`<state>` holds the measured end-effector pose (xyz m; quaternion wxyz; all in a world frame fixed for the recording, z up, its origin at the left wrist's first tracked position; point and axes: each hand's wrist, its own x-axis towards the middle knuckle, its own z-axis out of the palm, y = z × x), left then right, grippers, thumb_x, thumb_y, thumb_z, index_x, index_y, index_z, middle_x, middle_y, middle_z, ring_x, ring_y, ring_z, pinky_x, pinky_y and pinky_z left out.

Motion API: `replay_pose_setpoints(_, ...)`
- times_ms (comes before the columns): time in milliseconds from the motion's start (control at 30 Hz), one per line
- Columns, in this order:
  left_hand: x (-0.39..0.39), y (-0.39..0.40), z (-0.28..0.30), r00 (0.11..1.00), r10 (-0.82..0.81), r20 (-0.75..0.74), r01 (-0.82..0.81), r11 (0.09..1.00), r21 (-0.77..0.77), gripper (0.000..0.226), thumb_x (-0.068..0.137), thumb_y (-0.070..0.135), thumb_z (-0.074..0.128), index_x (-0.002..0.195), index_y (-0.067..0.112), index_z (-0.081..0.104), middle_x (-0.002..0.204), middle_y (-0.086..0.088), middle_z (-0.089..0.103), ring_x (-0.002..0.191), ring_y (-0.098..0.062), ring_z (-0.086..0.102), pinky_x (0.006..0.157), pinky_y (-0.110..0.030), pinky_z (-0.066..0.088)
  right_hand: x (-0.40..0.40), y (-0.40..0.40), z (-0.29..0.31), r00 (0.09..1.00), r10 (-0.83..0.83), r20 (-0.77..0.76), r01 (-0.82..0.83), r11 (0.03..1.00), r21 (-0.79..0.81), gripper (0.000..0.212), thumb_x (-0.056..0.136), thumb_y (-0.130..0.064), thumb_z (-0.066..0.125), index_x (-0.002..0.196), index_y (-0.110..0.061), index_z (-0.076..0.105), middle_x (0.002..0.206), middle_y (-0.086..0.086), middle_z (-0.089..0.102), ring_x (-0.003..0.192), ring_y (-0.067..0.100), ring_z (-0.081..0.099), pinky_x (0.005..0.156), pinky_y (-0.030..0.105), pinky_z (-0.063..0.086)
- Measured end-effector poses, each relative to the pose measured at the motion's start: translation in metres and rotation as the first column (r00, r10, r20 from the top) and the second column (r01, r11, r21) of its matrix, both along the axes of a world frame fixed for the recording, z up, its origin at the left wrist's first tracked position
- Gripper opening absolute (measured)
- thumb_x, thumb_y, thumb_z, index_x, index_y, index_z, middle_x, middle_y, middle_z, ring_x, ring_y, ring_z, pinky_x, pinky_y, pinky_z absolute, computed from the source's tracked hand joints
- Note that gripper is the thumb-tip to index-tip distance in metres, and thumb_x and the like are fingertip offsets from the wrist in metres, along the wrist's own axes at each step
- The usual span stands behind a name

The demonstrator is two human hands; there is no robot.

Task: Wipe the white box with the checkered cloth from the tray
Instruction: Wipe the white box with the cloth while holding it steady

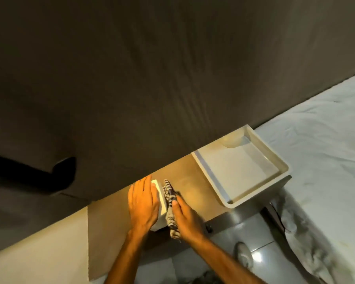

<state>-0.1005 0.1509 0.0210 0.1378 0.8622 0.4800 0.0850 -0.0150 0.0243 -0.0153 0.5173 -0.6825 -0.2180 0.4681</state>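
The white box [161, 198] stands on a brown shelf [115, 203] against a dark wall. My left hand [143, 203] lies flat on top of the box, fingers spread, covering most of its lid. My right hand [186, 219] presses the checkered cloth [169, 194] against the box's right side; the cloth hangs down past my palm. The white tray [283, 168] sits to the right on the same shelf, with nothing but a pale round shape in its far corner.
A bed with a white sheet [326, 128] fills the right side. Grey glossy floor [260, 249] lies below the shelf, with a foot in a light shoe [244, 255]. A dark bar [29, 175] sticks out at the left.
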Motion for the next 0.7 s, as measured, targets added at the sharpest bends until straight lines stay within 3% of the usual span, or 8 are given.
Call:
replay_pose_setpoints(100, 0.0, -0.002, 0.001, 0.999, -0.006, -0.048, 0.008, 0.999, 0.031, 0.073, 0.095, 0.052, 0.013, 0.151, 0.014, 0.04, 0.156, -0.012, 0.046, 0.15, -0.028, 0.032, 0.127, -0.056, 0.013, -0.006, 0.019, 0.006, 1.0, 0.017, -0.002, -0.017, 0.995, 0.096, 0.047, 0.108, -0.04, 0.034, 0.154, -0.034, 0.037, 0.152, 0.001, 0.053, 0.128, 0.011, 0.058, 0.099, 0.016, 0.046)
replay_pose_setpoints(200, 0.0, -0.001, 0.001, 0.99, -0.094, -0.102, 0.1, 0.994, 0.054, 0.076, 0.095, 0.063, 0.019, 0.15, 0.016, 0.042, 0.158, -0.008, 0.043, 0.153, -0.029, 0.025, 0.125, -0.061, -0.003, 0.005, 0.05, 0.011, 1.0, 0.014, 0.021, -0.017, 0.987, 0.161, 0.046, 0.108, -0.036, 0.035, 0.153, -0.027, 0.042, 0.154, 0.003, 0.053, 0.137, 0.018, 0.053, 0.108, 0.022, 0.042)
replay_pose_setpoints(267, -0.001, 0.001, 0.001, 0.991, -0.089, -0.097, 0.096, 0.993, 0.067, 0.074, 0.098, 0.062, 0.016, 0.151, 0.017, 0.042, 0.16, -0.006, 0.041, 0.155, -0.028, 0.022, 0.123, -0.067, -0.006, 0.021, 0.077, 0.012, 0.998, 0.063, 0.027, -0.066, 0.984, 0.163, 0.045, 0.108, -0.031, 0.037, 0.15, -0.019, 0.047, 0.152, 0.009, 0.054, 0.139, 0.025, 0.052, 0.117, 0.032, 0.04)
replay_pose_setpoints(367, 0.001, 0.001, -0.001, 0.999, -0.023, -0.036, 0.024, 1.0, 0.02, 0.058, 0.103, 0.041, 0.021, 0.153, 0.018, 0.038, 0.164, -0.001, 0.034, 0.156, -0.019, 0.015, 0.122, -0.068, -0.004, 0.04, 0.099, 0.004, 0.991, 0.128, -0.028, -0.124, 0.985, 0.116, 0.043, 0.109, -0.029, 0.036, 0.146, -0.015, 0.052, 0.147, 0.014, 0.059, 0.135, 0.032, 0.054, 0.117, 0.043, 0.041)
replay_pose_setpoints(433, 0.001, 0.002, -0.002, 0.999, -0.007, -0.031, 0.008, 1.0, 0.024, 0.057, 0.103, 0.038, 0.021, 0.155, 0.019, 0.035, 0.165, -0.001, 0.032, 0.156, -0.017, 0.015, 0.124, -0.066, -0.001, 0.04, 0.088, -0.007, 0.994, 0.092, -0.063, -0.087, 0.993, 0.083, 0.043, 0.109, -0.033, 0.034, 0.145, -0.018, 0.053, 0.144, 0.012, 0.061, 0.128, 0.028, 0.059, 0.11, 0.038, 0.047)
replay_pose_setpoints(500, 0.003, 0.001, -0.004, 0.999, 0.007, -0.032, -0.006, 0.999, 0.037, 0.057, 0.103, 0.039, 0.02, 0.155, 0.019, 0.033, 0.165, -0.002, 0.032, 0.155, -0.018, 0.018, 0.125, -0.065, 0.004, 0.027, 0.06, -0.017, 0.995, 0.035, -0.092, -0.031, 0.999, 0.039, 0.043, 0.109, -0.038, 0.034, 0.145, -0.025, 0.052, 0.141, 0.008, 0.061, 0.118, 0.018, 0.063, 0.099, 0.025, 0.05)
replay_pose_setpoints(600, 0.002, 0.001, -0.006, 0.999, 0.028, -0.036, -0.026, 0.998, 0.06, 0.061, 0.102, 0.043, 0.015, 0.155, 0.018, 0.035, 0.163, -0.003, 0.036, 0.154, -0.02, 0.024, 0.126, -0.062, 0.01, -0.002, 0.02, -0.023, 0.991, -0.022, -0.133, 0.029, 0.998, 0.052, 0.046, 0.108, -0.04, 0.037, 0.153, -0.034, 0.04, 0.146, 0.003, 0.055, 0.121, 0.011, 0.058, 0.101, 0.026, 0.05)
replay_pose_setpoints(700, 0.002, 0.0, -0.004, 1.0, 0.004, 0.016, -0.005, 0.999, 0.046, 0.074, 0.099, 0.061, 0.009, 0.154, 0.019, 0.035, 0.163, -0.001, 0.035, 0.152, -0.015, 0.024, 0.126, -0.058, 0.015, -0.012, 0.026, -0.008, 0.987, -0.023, -0.161, 0.049, 0.986, 0.157, 0.048, 0.105, -0.045, 0.039, 0.152, -0.036, 0.04, 0.146, -0.001, 0.056, 0.119, 0.006, 0.06, 0.099, 0.026, 0.054)
